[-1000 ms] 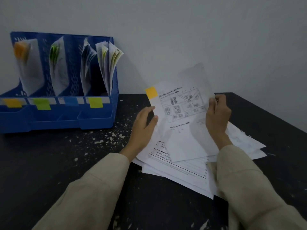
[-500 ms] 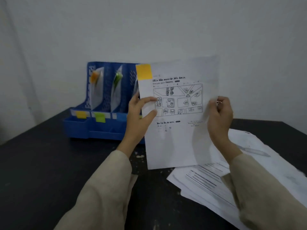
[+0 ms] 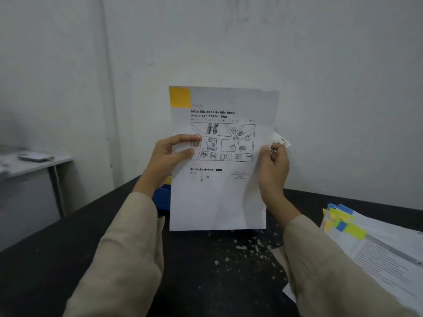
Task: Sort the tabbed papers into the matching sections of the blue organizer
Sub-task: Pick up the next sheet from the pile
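I hold a white sheet upright in front of me; it has a printed map drawing and an orange tab at its top left corner. My left hand pinches its left edge, thumb on the front. My right hand grips the right edge. The blue organizer is almost wholly hidden behind the sheet; only a blue corner shows beside my left wrist. The pile of tabbed papers lies on the table at the right, with yellow, green and blue tabs along its near corner.
The black table is flecked with white specks. A grey side table with small items stands at the far left. A white wall rises close behind.
The view has swung left and the sheet now stands squarely in front of the organizer, covering it. Both hands keep their hold on the sheet, and the paper pile has slid to the right edge.
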The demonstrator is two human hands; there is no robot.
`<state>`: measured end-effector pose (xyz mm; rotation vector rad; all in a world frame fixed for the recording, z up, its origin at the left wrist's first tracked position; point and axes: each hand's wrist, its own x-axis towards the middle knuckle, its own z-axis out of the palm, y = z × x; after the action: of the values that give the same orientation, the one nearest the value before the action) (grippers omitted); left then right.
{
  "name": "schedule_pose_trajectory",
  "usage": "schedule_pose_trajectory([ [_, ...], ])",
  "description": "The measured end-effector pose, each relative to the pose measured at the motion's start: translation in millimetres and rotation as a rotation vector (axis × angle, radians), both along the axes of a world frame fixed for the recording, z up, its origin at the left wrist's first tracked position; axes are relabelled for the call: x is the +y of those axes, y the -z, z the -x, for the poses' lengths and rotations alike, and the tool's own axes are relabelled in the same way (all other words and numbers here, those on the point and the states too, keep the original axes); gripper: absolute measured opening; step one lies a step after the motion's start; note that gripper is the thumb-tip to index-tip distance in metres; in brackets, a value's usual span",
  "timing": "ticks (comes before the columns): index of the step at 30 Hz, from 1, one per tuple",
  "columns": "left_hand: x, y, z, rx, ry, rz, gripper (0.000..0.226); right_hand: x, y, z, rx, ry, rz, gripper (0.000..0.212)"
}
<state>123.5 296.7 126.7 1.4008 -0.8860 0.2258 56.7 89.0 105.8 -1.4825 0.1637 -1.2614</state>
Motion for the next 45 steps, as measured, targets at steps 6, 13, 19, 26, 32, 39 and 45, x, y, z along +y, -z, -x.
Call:
schedule_pose_trajectory([
  [6,41,7,-28,-0.031,-0.211,-0.042,0.043,31,3,-36,0.092,-0.178,0.029,0.005],
  [13,79,7,-36,-0.086,-0.563,0.057,0.034,62,13,-54,0.329,-0.389,0.255,0.051],
  [19,101,-15,-37,-0.21,-0.848,0.04,0.034,82,21,-71,0.586,-0.587,0.49,0.041],
  [26,103,-34,-47,-0.286,-1.057,-0.078,0.041,99,29,-83,0.763,-0.709,0.441,0.056],
  [32,67,-31,-48,-0.298,-0.875,-0.082,0.065,96,30,-89,0.735,-0.685,0.405,0.052],
  [39,20,-9,-77,-0.157,-0.592,-0.157,0.092,80,11,-89,0.615,-0.648,0.368,0.05],
  [45,-2,4,-104,-0.219,-0.502,-0.315,0.106,71,-26,-101,0.471,-0.551,0.438,0.043],
])
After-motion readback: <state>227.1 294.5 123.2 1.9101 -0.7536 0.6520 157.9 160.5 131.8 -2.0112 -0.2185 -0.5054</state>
